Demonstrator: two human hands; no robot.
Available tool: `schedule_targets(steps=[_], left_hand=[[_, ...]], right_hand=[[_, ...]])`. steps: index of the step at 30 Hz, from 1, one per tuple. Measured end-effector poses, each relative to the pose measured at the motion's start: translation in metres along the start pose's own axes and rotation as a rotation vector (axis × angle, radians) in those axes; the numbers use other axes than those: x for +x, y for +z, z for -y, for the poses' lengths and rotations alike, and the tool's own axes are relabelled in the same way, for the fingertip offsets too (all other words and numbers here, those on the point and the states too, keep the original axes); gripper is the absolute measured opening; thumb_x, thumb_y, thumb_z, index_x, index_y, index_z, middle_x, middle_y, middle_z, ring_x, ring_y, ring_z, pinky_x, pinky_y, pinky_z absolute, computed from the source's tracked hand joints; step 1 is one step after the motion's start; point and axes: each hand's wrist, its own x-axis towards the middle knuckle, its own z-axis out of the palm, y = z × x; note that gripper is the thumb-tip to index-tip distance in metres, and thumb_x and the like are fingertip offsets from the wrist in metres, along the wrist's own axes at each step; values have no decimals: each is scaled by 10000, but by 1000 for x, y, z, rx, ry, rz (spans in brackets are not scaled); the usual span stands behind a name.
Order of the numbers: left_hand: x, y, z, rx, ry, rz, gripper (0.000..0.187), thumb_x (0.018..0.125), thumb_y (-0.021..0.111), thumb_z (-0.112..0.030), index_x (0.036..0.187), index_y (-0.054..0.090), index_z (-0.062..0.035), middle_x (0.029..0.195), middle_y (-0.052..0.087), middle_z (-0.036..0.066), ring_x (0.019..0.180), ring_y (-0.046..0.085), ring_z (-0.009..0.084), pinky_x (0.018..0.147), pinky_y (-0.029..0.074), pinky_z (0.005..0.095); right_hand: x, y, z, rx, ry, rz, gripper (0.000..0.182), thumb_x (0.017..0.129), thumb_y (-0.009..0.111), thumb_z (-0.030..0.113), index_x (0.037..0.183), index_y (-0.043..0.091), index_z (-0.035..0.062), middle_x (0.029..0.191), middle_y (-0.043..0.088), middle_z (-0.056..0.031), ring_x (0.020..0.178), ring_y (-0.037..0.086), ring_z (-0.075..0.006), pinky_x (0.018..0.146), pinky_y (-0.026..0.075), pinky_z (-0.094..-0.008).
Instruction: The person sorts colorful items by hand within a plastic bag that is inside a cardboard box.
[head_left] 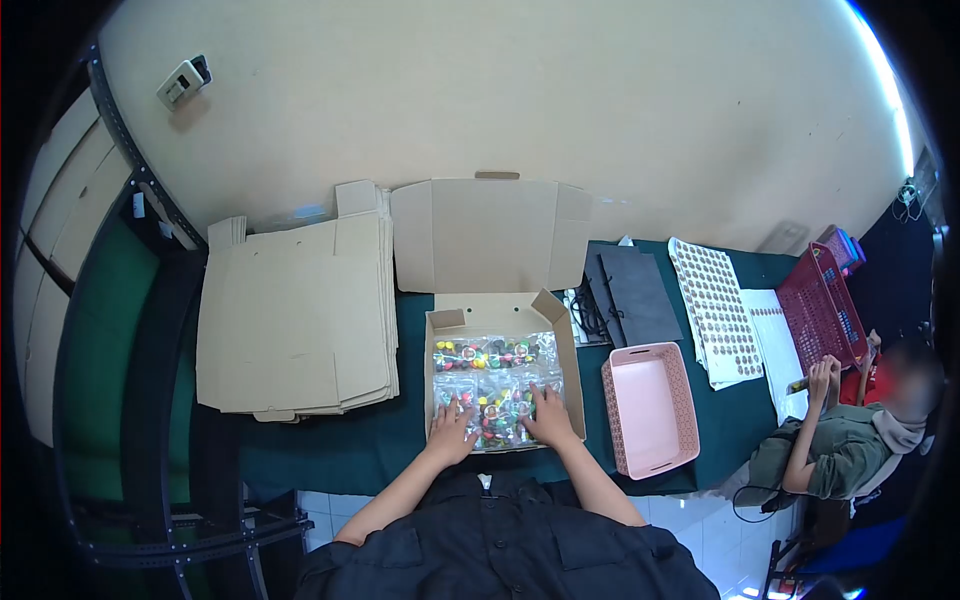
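Note:
An open cardboard box (570,375) sits at the table's front edge, its lid raised toward the wall. Clear plastic bags (490,352) filled with small colourful pieces, perhaps candies, lie inside it in rows. My left hand (451,433) rests on the bags at the front left of the box, fingers spread. At the front right, my right hand (547,416) also lies on the bags with its fingers apart. Each hand presses from above and grips nothing. The parts of the bags under my palms are hidden.
Flattened cardboard boxes (295,315) are stacked at left. To the right are a pink basket (690,410), dark paper bags (635,295), sticker sheets (715,310) and a maroon basket (820,300). Another person (850,450) sits at the far right. Dark shelving (145,380) stands left.

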Motion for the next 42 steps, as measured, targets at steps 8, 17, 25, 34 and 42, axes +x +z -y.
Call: schedule_targets(steps=[8,17,25,34,42], left_hand=[[2,3,2,0,0,-12,582,812,518,-363,1320,335,-145,1426,86,204,1281,132,457,1022,187,532],[15,4,4,-45,-18,22,725,706,689,-282,1316,319,-153,1422,74,197,1278,140,454,992,269,534],[18,6,5,-73,0,-43,744,679,717,-243,1308,327,-168,1425,71,180,1278,128,455,978,278,558],[18,15,10,-93,13,-37,769,691,703,-242,1334,287,-165,1433,24,186,1290,60,465,977,279,555],[13,5,3,-51,-19,28,711,733,660,-287,1333,300,-162,1433,24,195,1290,79,459,968,297,549]], right_hand=[[-5,-7,10,-87,-13,163,922,567,767,350,1343,290,209,1354,249,-245,1234,259,-431,1007,277,-466],[-5,0,11,5,23,53,889,544,786,262,1311,341,195,1325,289,-237,1226,279,-410,1004,293,-447],[-2,1,11,34,22,52,864,589,769,244,1320,310,199,1354,249,-230,1249,235,-425,1006,286,-468],[-2,4,7,-15,-7,71,899,569,758,259,1337,293,208,1362,231,-252,1250,232,-438,1031,248,-447],[-5,-5,12,-2,7,105,879,594,740,239,1343,281,204,1370,219,-253,1256,224,-441,1026,258,-445]])
